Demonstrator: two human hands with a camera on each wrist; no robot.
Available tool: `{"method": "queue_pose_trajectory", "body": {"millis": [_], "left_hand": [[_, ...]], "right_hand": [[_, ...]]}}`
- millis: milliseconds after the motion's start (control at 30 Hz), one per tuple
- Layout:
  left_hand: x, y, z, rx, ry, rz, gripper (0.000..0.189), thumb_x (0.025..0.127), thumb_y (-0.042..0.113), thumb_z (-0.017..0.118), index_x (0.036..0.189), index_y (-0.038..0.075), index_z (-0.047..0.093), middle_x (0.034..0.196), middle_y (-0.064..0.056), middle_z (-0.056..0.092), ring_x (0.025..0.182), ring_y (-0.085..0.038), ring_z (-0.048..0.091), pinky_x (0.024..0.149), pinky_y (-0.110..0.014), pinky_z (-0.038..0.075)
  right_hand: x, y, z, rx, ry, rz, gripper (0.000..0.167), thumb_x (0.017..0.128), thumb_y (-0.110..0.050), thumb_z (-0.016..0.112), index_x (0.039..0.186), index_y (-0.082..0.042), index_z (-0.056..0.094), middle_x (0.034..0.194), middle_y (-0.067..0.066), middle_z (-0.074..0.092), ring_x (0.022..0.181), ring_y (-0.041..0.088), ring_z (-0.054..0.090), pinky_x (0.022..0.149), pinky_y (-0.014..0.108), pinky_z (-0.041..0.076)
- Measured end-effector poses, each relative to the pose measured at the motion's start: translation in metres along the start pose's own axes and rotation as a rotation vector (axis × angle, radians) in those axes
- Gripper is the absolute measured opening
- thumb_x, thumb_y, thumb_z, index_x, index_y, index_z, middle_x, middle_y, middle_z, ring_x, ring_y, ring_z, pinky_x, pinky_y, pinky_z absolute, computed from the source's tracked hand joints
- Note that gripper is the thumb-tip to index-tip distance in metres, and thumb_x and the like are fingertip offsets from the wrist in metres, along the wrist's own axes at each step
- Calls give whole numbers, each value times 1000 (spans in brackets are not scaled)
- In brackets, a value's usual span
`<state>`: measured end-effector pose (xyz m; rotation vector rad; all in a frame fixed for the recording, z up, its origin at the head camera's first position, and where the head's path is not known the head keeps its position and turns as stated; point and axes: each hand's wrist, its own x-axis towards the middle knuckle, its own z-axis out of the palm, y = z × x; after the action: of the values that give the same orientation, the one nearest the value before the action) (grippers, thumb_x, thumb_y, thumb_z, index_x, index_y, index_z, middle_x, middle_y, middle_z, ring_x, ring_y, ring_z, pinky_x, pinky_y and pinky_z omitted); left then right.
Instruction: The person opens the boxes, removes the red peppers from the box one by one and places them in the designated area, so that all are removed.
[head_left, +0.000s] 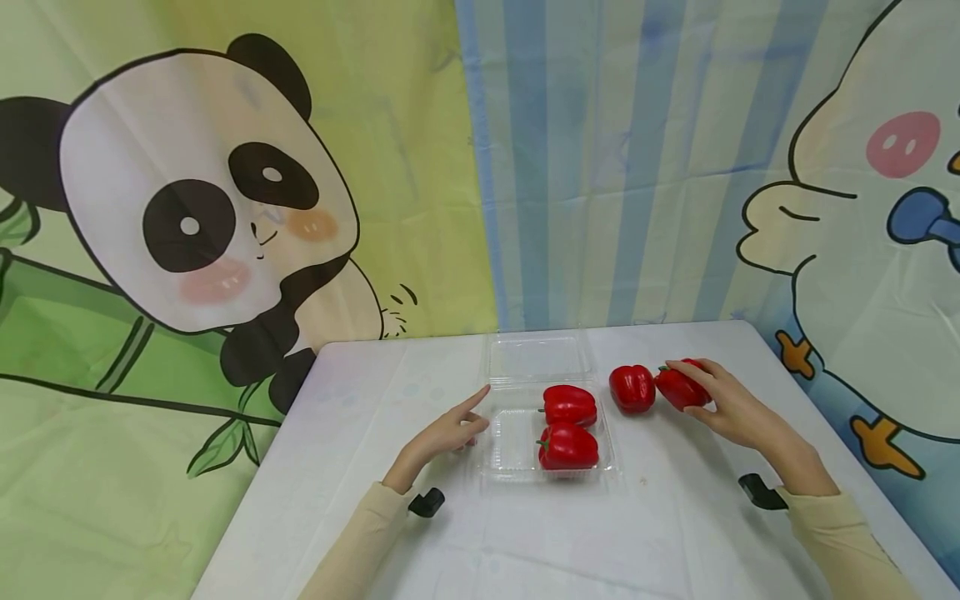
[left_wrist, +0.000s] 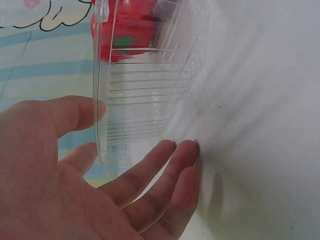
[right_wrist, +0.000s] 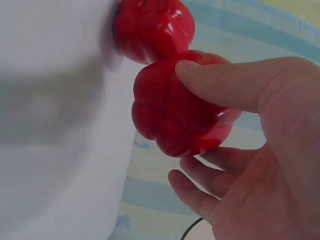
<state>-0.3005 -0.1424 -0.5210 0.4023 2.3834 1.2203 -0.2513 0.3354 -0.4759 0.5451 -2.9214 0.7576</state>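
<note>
My right hand (head_left: 723, 400) grips a red bell pepper (head_left: 681, 386), its thumb across the pepper and the other fingers around the far side. In the right wrist view the held pepper (right_wrist: 182, 107) overlaps a second red bell pepper (right_wrist: 154, 30). Two more red bell peppers, the rear one (head_left: 568, 405) and the front one (head_left: 568, 447), lie in the right half of a clear plastic clamshell box (head_left: 510, 477). At the box's left side is my left hand (head_left: 450, 429), fingers extended. The left wrist view has its thumb at the box's rim (left_wrist: 100, 130).
The box's lid (head_left: 538, 358) lies folded back toward the rear edge of the white table (head_left: 405, 375). Behind the table hang a panda-print curtain (head_left: 420, 167) and a striped one (head_left: 592, 167). Black straps (head_left: 427, 502) sit at both wrists.
</note>
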Motion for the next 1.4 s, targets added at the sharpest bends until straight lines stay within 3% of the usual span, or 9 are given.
{"method": "queue_pose_trajectory", "body": {"millis": [633, 1100, 1400], "left_hand": [[-2, -1, 0, 3, -1, -10, 67, 103, 32, 55, 161, 36, 22, 127, -16, 63, 79, -24, 62, 63, -32, 45], [3, -4, -1, 18, -6, -4, 66, 103, 32, 54, 160, 38, 21, 126, -14, 64, 79, -23, 61, 63, -33, 44], [2, -3, 0, 16, -3, -8, 66, 103, 32, 55, 160, 39, 22, 125, -14, 64, 78, -24, 61, 62, -33, 44]], "right_hand": [[9, 1, 7, -54, -54, 137, 79, 85, -6, 77, 152, -11, 36, 141, 40, 36, 124, 60, 38, 86, 64, 52], [21, 7, 12, -74, -73, 154, 78, 83, -12, 80, 149, -6, 39, 135, 41, 42, 121, 60, 42, 87, 66, 51], [30, 8, 11, -56, -105, 209, 76, 85, -15, 78, 149, -3, 37, 130, 40, 46, 118, 58, 44, 87, 65, 51]]}}
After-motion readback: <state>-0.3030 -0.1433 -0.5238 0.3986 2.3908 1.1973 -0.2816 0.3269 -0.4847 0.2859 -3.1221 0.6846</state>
